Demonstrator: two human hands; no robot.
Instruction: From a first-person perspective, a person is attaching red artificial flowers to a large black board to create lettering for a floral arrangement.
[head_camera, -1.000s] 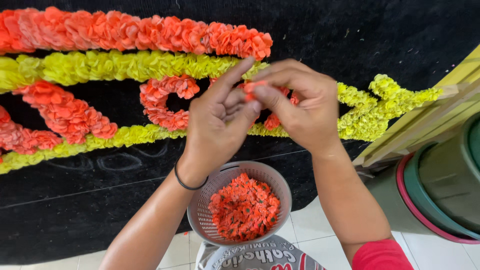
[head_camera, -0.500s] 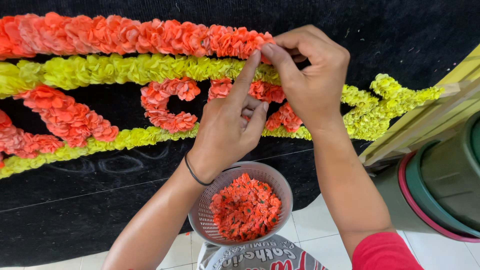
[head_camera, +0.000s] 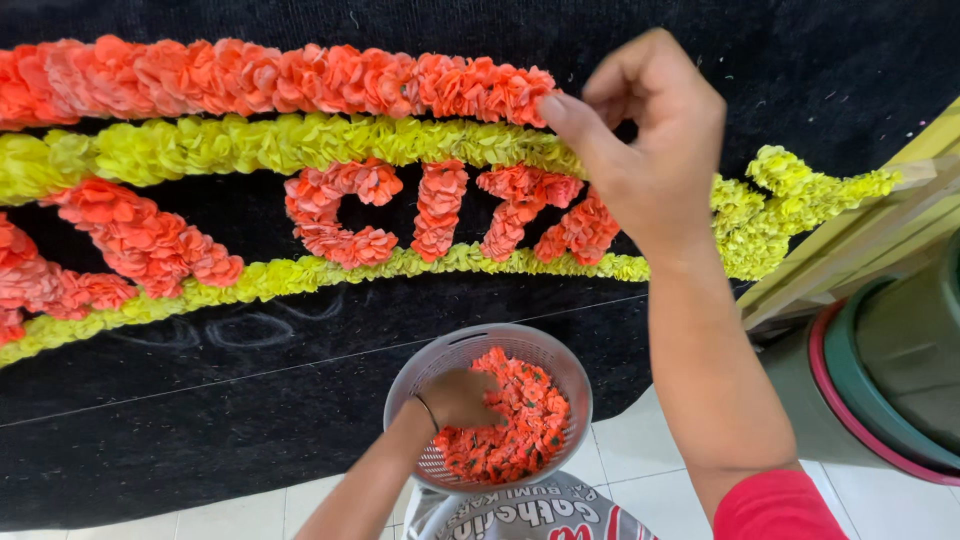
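In the head view, the left hand was dipped into a grey perforated plastic basket, fingers curled among crinkled orange paper flowers; whether it gripped any could not be told. The right hand pinched its fingertips at the end of the ruffled orange garland on the black felt board.

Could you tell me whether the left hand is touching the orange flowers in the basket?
Touching. The head view shows the left hand reaching into the grey basket, its fingers resting on the heap of orange flowers.

left hand fingers buried in orange flowers
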